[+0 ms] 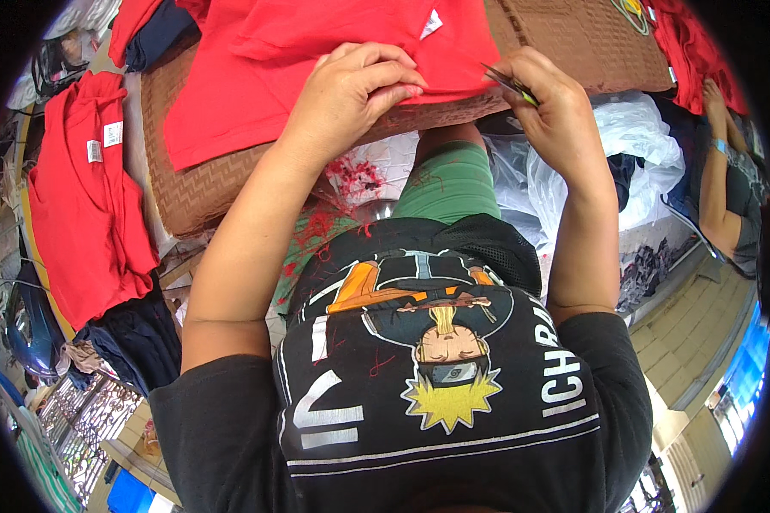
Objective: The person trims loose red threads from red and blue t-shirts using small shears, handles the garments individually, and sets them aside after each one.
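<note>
A red garment (257,94) with a white label (431,24) is spread over the brown padded table in front of me. My left hand (351,98) pinches the garment's near edge between thumb and fingers. Close to its right, my right hand (547,103) is closed around a small pair of thread snips (511,84) with a yellow-green part. The snips' dark tips point left, toward the pulled-up fabric edge. Whether the blades touch a thread is too small to tell.
Red garments with white tags (85,197) are stacked at the left, above dark cloth. Red thread scraps (355,178) lie beneath the table edge and on my lap. Clear plastic bags (633,137) sit at the right. Another person's arm (723,171) reaches red garments at far right.
</note>
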Motion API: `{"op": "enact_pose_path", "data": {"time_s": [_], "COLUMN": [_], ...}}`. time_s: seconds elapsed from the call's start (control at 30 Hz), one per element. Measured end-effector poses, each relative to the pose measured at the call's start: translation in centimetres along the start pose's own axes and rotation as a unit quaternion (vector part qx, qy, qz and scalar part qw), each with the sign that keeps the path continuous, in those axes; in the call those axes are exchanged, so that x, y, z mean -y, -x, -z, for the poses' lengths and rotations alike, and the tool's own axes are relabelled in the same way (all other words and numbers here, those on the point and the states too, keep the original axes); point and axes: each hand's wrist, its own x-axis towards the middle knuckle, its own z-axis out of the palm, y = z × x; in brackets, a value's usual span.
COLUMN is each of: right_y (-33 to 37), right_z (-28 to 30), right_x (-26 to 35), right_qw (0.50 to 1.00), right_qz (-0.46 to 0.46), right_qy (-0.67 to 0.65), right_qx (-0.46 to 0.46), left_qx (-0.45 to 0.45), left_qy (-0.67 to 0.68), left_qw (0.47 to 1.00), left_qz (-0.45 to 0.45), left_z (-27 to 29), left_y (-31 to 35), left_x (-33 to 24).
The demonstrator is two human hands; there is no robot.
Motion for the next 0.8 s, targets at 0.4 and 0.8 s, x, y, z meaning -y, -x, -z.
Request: {"op": "enact_pose_path", "data": {"time_s": [0.4,0.8], "right_y": [0.4,1.1], "right_z": [1.4,-5.7], "right_x": [-0.4,0.6], "right_qw": [0.998,0.968], "right_qz": [-0.06,-0.119], "right_qy": [-0.013,-0.217], "right_qx": [-0.016,-0.038], "left_qx": [0.031,-0.126], "left_qy": [0.015,-0.104], "left_qw": [0.998,0.986], "left_qz": [0.057,0.01], "left_z": [8.7,-1.6], "left_y": [3.4,1.8], "left_x": [-2.3,-2.9]}}
